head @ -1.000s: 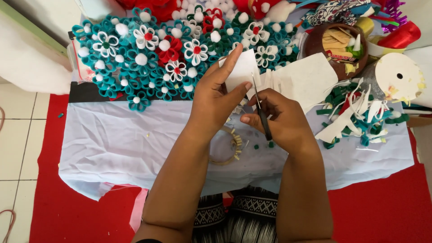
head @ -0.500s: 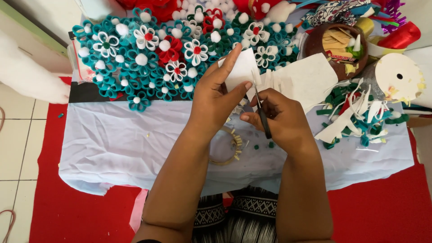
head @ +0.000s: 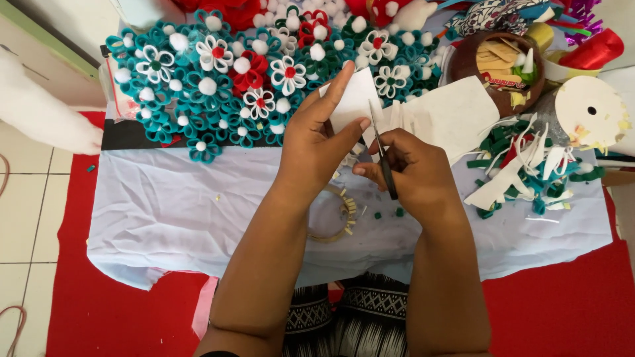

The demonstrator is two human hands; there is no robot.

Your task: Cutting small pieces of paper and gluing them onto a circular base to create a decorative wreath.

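Brown bowl (head: 465, 65) w/ tan strips (head: 495, 53), felt bits.

Home craft corner, felt flowers (head: 218, 79) heaped on cloth-covered low table (head: 165, 211), felt scraps (head: 529, 172), tiled floor (head: 26, 198)

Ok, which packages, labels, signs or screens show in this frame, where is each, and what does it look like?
Small wrapper: lies in the brown bowl at upper right, among tan sticks; a flat strip, red with white marks.
Clear plastic bag: at the table's left edge, partly under the felt flowers; see-through with a red line along its edge.
No signs or screens in view.
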